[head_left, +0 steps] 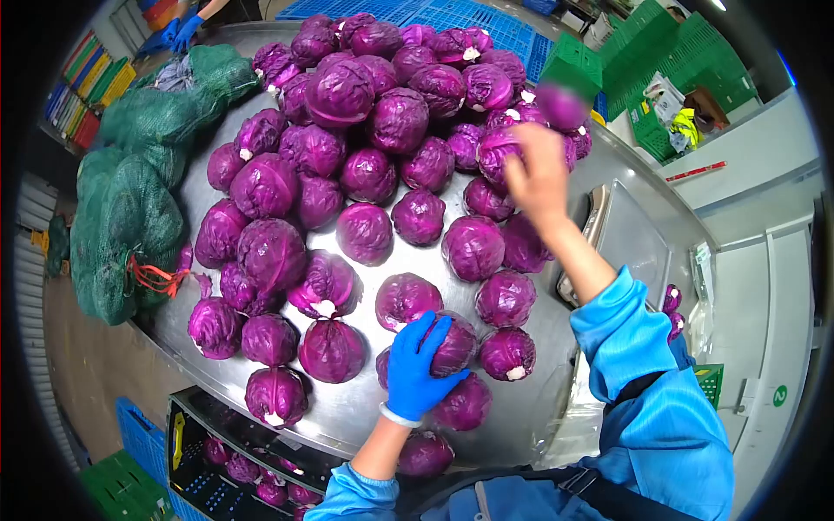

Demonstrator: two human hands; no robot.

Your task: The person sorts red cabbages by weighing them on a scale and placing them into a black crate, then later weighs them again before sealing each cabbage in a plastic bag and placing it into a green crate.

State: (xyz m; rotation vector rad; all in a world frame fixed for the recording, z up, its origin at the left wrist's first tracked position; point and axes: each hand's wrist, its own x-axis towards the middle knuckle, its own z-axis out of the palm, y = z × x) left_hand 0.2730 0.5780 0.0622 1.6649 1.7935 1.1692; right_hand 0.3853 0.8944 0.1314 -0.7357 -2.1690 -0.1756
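My left hand, in a blue glove with a white cuff, grips a red cabbage from its left side, thumb and fingers apart around it. More red cabbages lie close by: a round one above the fingers and another below the thumb. My right hand is bare and smeared by motion, over the right side of the pile; its thumb stands away from the fingers. A cabbage shows just left of it. A blurred cabbage is beyond the fingertips, apart from them.
Many red cabbages cover the metal table. Filled green net sacks lie along its left edge. A black crate with cabbages stands below at left. Another person's blue-gloved hand is at the far left; green crates are stacked behind.
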